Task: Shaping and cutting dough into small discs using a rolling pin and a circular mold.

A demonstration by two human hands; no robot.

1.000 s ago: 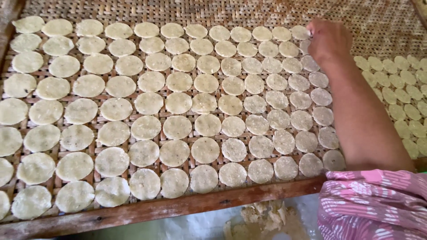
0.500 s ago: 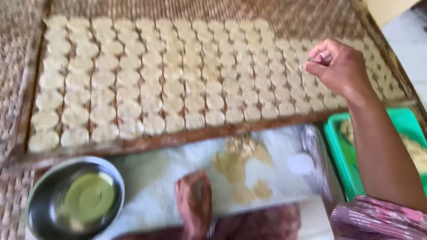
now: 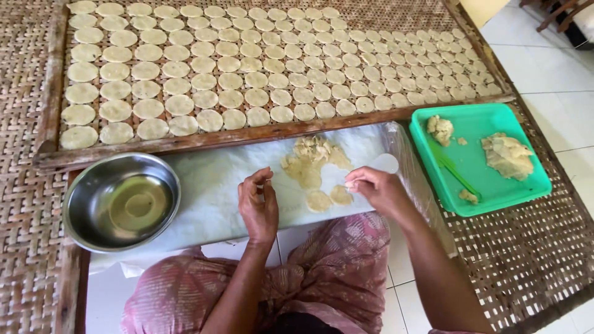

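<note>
My left hand rests with curled, parted fingers on a clear plastic sheet and holds nothing. My right hand pinches what looks like a thin pale stick just above two small flat dough discs on the sheet. A patch of torn dough scraps lies beyond the discs. Behind the sheet, a long wooden-framed woven tray holds several rows of round pale discs.
A steel bowl with liquid stands left of my left hand. At the right, a green plastic tray carries dough lumps and a green tool. Woven mat surrounds everything; white tiled floor lies at the far right.
My right hand has come back from the far right of the disc tray to the plastic sheet. The view has dropped toward my lap, and my left hand has moved up beside the dough discs.
</note>
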